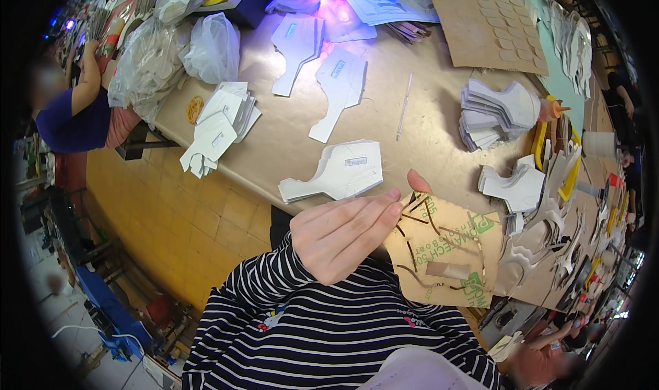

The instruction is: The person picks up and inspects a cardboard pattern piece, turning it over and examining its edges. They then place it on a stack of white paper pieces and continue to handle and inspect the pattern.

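In front of my chest is a tan pattern board (446,290) with green print and several dark cut slots. My left hand (347,235) reaches across from the left, its fingers pressed together and their tips at the board's upper left corner. My right hand (419,182) grips the board from behind; only a fingertip or thumb shows above its top edge, and the rest is hidden. Just beyond my left hand lies a stack of white cut shoe pieces (353,172), each shaped with a narrow tail and a small label patch.
More white cut stacks lie at left (220,126), centre (340,81) and right (498,109). A thin pen-like stick (405,105), rubber bands (195,109) and plastic bags (213,47) share the table. A brown sheet (491,23) lies far right. Another person (82,109) works at left.
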Available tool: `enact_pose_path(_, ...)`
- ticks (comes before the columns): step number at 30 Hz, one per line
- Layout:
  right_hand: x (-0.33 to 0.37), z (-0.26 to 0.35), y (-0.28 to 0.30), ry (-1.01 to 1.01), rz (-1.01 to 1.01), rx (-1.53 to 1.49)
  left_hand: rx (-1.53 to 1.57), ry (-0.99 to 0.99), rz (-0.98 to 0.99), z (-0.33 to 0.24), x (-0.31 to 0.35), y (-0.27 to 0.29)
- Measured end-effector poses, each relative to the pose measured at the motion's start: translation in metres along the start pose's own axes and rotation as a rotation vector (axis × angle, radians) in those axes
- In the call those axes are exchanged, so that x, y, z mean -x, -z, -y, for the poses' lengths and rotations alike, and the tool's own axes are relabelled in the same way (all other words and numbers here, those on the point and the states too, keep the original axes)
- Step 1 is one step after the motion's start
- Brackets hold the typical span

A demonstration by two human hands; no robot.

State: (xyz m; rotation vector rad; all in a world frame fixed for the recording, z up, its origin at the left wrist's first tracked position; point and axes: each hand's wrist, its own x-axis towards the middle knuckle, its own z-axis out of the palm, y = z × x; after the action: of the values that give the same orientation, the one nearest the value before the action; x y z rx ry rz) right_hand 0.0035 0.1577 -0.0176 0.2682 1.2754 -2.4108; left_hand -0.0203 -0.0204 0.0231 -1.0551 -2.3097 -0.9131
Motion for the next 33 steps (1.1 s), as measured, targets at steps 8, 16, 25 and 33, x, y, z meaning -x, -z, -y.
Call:
enact_pose_path(8,-0.001,-0.017,0.014,-0.033,0.048,-0.189,0.036,0.032,-0.03,0.001,0.005,-0.006)
enact_pose_path(16,0.022,0.038,-0.008,0.075,-0.006,0.929,0.779,1.106,-0.001,0.01,0.001,-0.003)
enact_pose_path(25,0.01,0.042,-0.007,0.16,-0.19,0.315,1.386,1.247,-0.06,0.019,-0.003,0.007)
enact_pose_path(33,0.001,0.04,-0.017,0.086,-0.14,0.311,1.415,1.297,-0.005,0.01,-0.003,0.006)
